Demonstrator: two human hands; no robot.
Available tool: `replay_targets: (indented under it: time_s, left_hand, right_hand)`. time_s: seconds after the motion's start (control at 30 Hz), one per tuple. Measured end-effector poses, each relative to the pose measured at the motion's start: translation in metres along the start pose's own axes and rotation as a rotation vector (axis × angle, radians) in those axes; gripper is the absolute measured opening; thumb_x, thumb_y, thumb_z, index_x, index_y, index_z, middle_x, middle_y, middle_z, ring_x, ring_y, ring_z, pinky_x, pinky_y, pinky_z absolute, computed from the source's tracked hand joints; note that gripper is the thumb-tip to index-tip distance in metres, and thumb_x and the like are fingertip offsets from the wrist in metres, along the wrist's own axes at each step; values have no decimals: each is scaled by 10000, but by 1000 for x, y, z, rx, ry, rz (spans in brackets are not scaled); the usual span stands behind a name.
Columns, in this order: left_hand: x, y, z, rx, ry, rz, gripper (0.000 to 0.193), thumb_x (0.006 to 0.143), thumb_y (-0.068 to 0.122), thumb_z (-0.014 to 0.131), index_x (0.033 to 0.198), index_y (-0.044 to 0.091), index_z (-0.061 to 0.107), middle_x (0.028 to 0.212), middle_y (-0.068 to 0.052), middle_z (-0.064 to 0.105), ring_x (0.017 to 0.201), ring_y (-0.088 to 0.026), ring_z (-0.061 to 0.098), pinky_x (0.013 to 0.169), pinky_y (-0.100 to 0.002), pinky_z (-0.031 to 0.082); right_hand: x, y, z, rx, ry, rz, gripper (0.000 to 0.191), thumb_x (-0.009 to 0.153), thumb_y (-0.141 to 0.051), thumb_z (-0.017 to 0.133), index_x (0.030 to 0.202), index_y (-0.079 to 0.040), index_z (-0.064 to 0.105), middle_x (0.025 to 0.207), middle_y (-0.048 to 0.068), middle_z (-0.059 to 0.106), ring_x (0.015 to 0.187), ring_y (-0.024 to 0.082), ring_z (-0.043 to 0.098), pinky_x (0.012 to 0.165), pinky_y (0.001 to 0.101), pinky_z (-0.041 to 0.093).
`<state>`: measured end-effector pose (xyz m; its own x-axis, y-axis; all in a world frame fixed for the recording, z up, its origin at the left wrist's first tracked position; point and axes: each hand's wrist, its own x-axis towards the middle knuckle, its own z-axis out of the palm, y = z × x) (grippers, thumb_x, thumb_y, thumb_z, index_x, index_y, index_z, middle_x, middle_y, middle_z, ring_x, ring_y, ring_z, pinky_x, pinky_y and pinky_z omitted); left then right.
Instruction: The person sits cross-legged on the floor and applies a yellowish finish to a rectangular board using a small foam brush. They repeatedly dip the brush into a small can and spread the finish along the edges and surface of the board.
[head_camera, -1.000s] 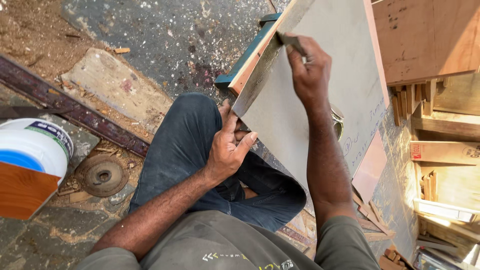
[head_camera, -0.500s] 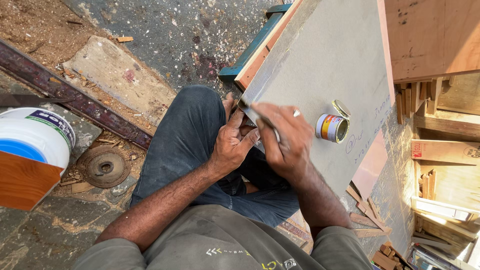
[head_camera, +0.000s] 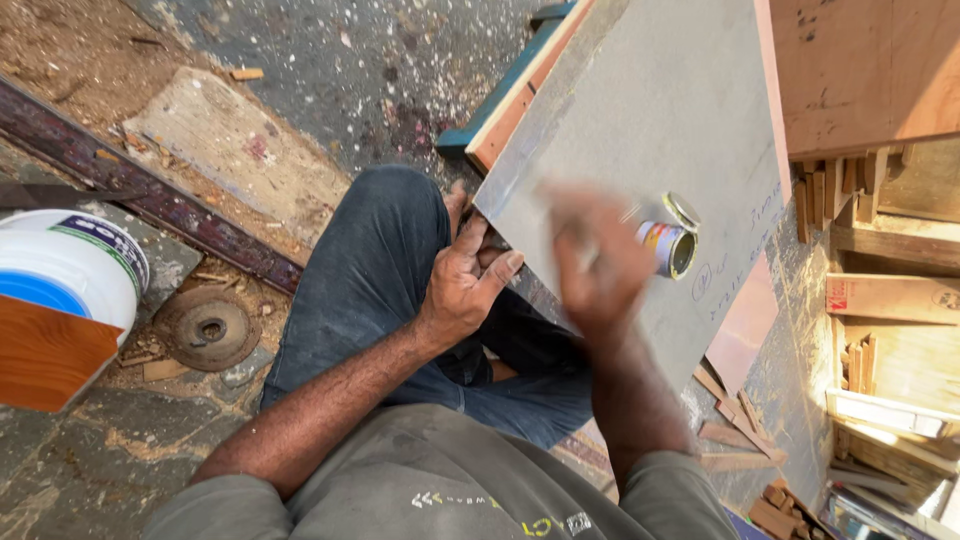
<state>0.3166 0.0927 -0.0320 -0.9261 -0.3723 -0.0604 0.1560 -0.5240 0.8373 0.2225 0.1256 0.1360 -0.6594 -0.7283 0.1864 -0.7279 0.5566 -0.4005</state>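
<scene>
Right, looking down on a seated person w/ a large flat grey laminate-faced board (head_camera: 660, 130) propped at a slant across the lap, lower corner resting by the knee in dark blue trousers (head_camera: 370, 270). Left hand (head_camera: 465, 280) is clamped on that lower edge, thumb on top, fingers curled under — reads as bracing so the sheet doesn't slide while the other hand works the face. Right hand (head_camera: 600, 265) is over the board's surface, badly blurred; looks closed round something thin, poss. a brush or stick, but can't tell what, or how tight the grip is. Just beside it, a small round open tin w/ colourful label (head_camera: 668, 245) sits on the board itself, lid tipped back — kept within easy reach of the working hand, I'd judge. Board's far edge shows an orange-brown wooden core strip (head_camera: 520, 100). Off to the left on the stone floor (head_camera: 90, 470): white plastic bucket w/ blue band (head_camera: 70, 275), rusty round metal disc (head_camera: 207, 328), long dark iron bar (head_camera: 140, 190). Stacked timber offcuts (head_camera: 880, 350) at right.
</scene>
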Motion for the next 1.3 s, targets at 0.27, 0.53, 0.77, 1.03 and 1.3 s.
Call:
replay_targets:
  time_s: [0.27,0.53,0.77,1.03,1.3]
  left_hand:
    - [2,1,-2,-104,-4,-10,526,1055,147,624,1519,-9,432,1113,-111,751,1041,-154,743,991,-306,589]
    - [-3,-1,0,-106,11,30,389,1042,148,633,1368,-36,527,1146,-94,719,1019,-155,731,954,-287,575]
    - [-6,-8,-1,157,45,-119,268,977,111,679,1212,-16,666,880,-140,691,725,-200,631,704,-321,530]
    - [-1,20,10,-101,127,26,347,1057,57,576,1381,-47,508,1070,-79,679,942,-114,657,835,-283,577]
    - [25,19,11,10,504,141,320,989,-39,699,1253,3,523,1037,-76,641,836,-141,659,755,-284,609]
  right_hand:
    - [6,0,20,-66,-81,-86,187,984,0,660,1166,-7,702,1060,194,717,945,354,718,828,408,553]
    - [35,-15,8,14,16,-10,231,1016,34,652,1235,-33,688,1165,164,726,1014,315,748,845,381,587]
    - [7,-33,19,-51,-79,-164,280,944,0,654,1218,-41,689,1149,177,721,1014,339,725,877,419,579]
    - [-28,3,-11,196,-148,33,233,908,23,682,1138,7,714,1095,176,741,944,275,734,803,377,589]
    - [-172,69,-85,253,414,416,164,985,45,650,1140,72,699,1079,126,728,967,156,648,896,286,530]
